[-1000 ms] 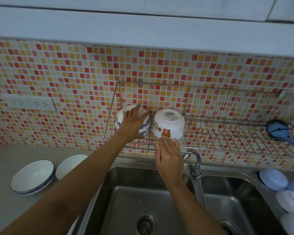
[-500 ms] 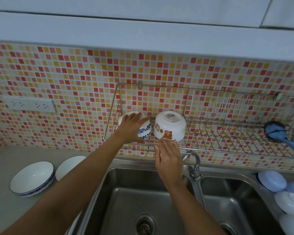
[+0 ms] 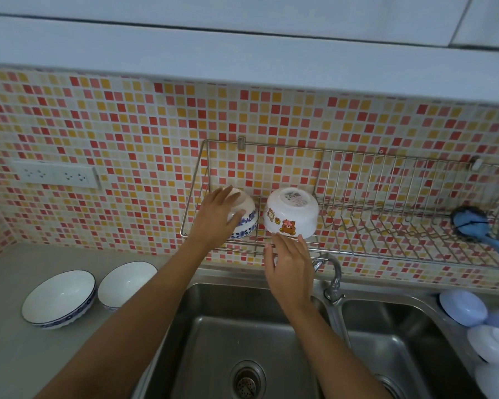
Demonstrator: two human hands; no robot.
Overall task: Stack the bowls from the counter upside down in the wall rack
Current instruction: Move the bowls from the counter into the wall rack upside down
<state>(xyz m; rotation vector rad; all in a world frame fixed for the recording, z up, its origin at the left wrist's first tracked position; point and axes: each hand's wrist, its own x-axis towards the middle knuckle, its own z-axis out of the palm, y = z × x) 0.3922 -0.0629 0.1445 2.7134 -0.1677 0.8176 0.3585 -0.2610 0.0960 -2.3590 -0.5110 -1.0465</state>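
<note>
- Bench [image 3: 9, 355]: grey top, lower left of the frame, running up to a wall of red, orange and cream mosaic tile; a white socket strip [image 3: 56, 175] is set in the tile at mid left.
- Sink [image 3: 242, 341]: steel double basin, bottom centre, with a curved tap [image 3: 333, 280] between the basins.
- Wall rack [image 3: 386, 220]: steel wire, hung on the tile at centre right; a blue brush [image 3: 473, 228] lies at its right end.
- Pale blue and white lids [image 3: 463, 308]: piled at the lower right edge, beside the right basin.
- Blue-patterned bowl [image 3: 247, 217]: upside down at the rack's left end, base tilted up toward the wall.
- Cartoon bowl [image 3: 291, 214]: white with bear pictures, upside down just right of the first, base up and labelled; the two sit close, contact unclear.
- Two bowls on the bench [image 3: 59, 299]: blue-rimmed, mouths up, side by side at lower left.
- Left hand [image 3: 218, 220]: grip wrapped over the blue-patterned bowl, covering its left half.
- Right hand [image 3: 290, 269]: grip loose and empty, fingers straight, tips just under the cartoon bowl's rim.
</note>
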